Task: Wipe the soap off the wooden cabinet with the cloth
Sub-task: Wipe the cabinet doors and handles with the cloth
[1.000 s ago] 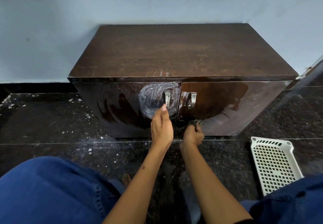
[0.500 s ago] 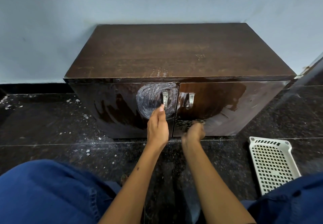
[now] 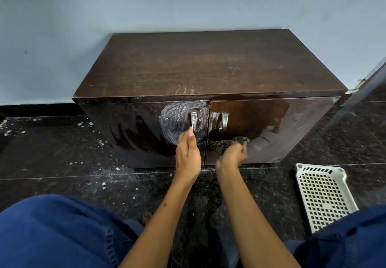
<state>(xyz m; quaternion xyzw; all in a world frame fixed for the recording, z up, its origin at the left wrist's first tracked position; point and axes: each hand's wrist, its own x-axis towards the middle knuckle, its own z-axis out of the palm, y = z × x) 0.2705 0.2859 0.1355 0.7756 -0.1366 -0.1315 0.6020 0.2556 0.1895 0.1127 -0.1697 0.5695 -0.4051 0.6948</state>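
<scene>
Cloth — dark, patterned, soft and limp, bunched against the lower part of the right door of the wooden cabinet; likely light and damp, it should crumple to any shape, and is best held wadded in the palm so a broad face meets the wood. Right hand — fingers curled round the wad, pressing it to the door below the right handle. Left hand — fingers straight and together, holding nothing, the fingertip at the foot of the left handle; it seems to steady the door. Soap — whitish swirled patch round the left handle, untouched by the cloth, with faint specks on the cabinet's front top edge; judged slippery, apt to smear. Cabinet — glossy dark veneer, rigid, heavy-looking, standing on the floor against the blue wall. Edges — both handles stand proud and may snag the cloth; the seam between the doors runs just left of it. Open room — the right door's face is free to the right; leftward lie the seam and the left hand. White perforated basket — on the floor to the right, apart from the cabinet. White crumbs — scattered on the floor at left
</scene>
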